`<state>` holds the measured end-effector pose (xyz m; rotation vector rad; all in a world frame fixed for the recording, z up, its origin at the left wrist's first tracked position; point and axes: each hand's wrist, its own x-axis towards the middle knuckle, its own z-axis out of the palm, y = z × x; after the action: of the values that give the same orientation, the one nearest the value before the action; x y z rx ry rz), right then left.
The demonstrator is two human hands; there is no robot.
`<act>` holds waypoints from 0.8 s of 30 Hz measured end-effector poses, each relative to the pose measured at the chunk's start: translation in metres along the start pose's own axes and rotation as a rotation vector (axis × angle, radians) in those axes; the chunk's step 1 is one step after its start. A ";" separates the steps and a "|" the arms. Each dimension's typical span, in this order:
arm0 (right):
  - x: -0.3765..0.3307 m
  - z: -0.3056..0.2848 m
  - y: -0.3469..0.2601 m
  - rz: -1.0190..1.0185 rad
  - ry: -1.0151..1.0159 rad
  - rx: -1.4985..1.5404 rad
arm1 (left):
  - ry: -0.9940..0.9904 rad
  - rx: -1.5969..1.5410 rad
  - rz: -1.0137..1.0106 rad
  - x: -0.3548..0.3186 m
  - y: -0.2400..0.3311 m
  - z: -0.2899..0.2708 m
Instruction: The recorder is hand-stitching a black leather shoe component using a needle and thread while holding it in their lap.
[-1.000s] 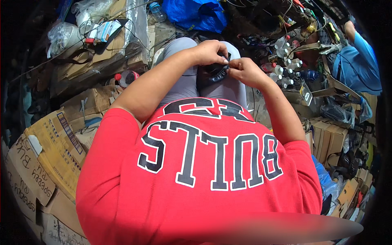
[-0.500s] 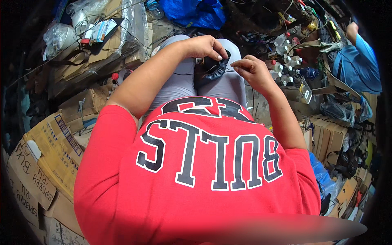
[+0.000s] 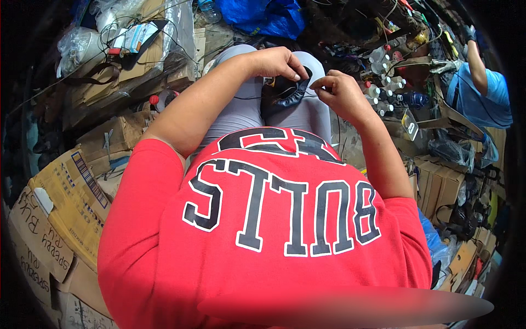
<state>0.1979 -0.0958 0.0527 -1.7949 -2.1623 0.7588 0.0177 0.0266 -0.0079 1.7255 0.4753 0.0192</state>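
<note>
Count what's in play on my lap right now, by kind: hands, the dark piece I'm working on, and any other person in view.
Hands on the work: 2, left hand and right hand
Dark shoe-like leather piece on the lap: 1
Other person in a blue shirt, upper right: 1
Total: 4

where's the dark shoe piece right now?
In the head view, upper centre: the dark shoe piece lies on the person's lap over the grey trousers, with the left hand on it and the right hand beside it.
</note>
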 end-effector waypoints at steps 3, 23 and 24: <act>0.003 0.007 0.010 -0.023 0.001 0.070 | -0.015 -0.013 -0.021 0.003 0.004 0.001; 0.012 0.039 0.051 0.141 -0.104 0.735 | -0.050 0.047 -0.085 0.005 0.005 0.000; 0.011 0.040 0.047 0.142 -0.104 0.736 | -0.051 0.047 -0.086 0.005 0.002 0.002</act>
<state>0.2157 -0.0893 -0.0077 -1.5234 -1.4973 1.4666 0.0235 0.0256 -0.0079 1.7458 0.5148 -0.0981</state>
